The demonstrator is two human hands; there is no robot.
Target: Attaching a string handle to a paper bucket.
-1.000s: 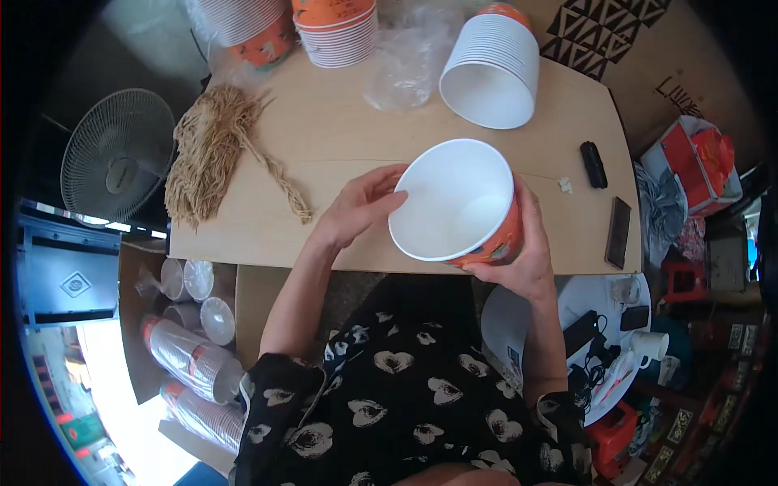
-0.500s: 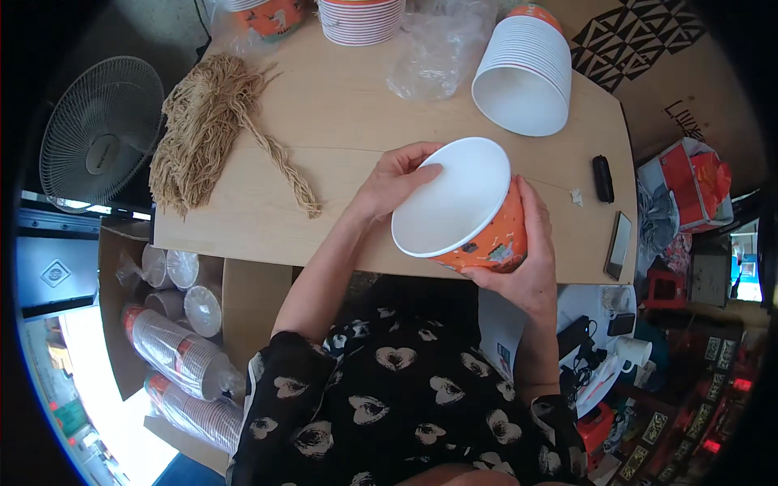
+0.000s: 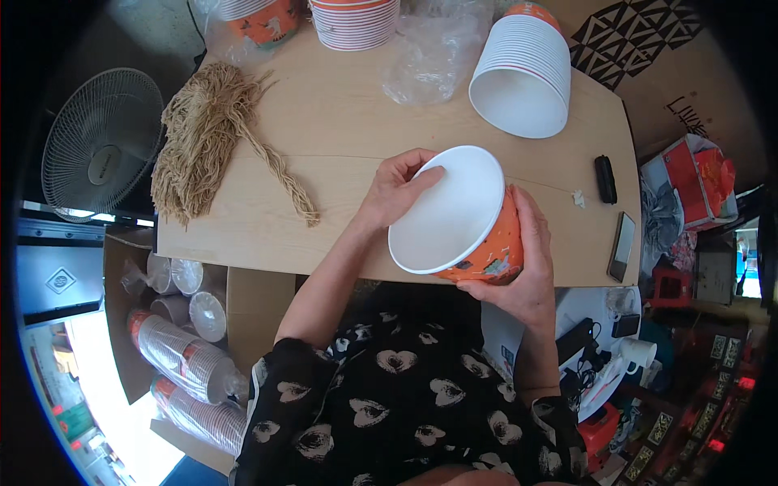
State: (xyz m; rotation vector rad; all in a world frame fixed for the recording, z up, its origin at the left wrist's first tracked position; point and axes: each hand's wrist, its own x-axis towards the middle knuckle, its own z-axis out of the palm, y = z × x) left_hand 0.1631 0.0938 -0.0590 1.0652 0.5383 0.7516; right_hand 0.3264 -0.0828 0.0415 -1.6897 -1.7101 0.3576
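Note:
Both hands hold an orange paper bucket (image 3: 448, 212) with a white inside, tilted so its mouth faces up and to the left, above the table's near edge. My left hand (image 3: 397, 190) grips its rim, thumb over the inner wall and fingers behind it. Cupped around the orange printed side and base is my right hand (image 3: 527, 263), thumb underneath. Farther right on the table lies a nested stack of similar white-lined buckets (image 3: 523, 81), open end toward me. A crumpled clear plastic bag (image 3: 429, 61) rests left of that stack.
A bundle of tan cords (image 3: 198, 146) lies on the table's left. Another bucket stack (image 3: 354, 20) stands at the back. A phone (image 3: 621, 245) and a small black case (image 3: 604, 180) sit near the right edge. A carton (image 3: 251, 312) of wrapped buckets stands lower left, below a fan (image 3: 101, 150).
The bucket and both hands have shifted slightly down and left in the picture. The grip looks the same. The surroundings have shifted a little with the view.

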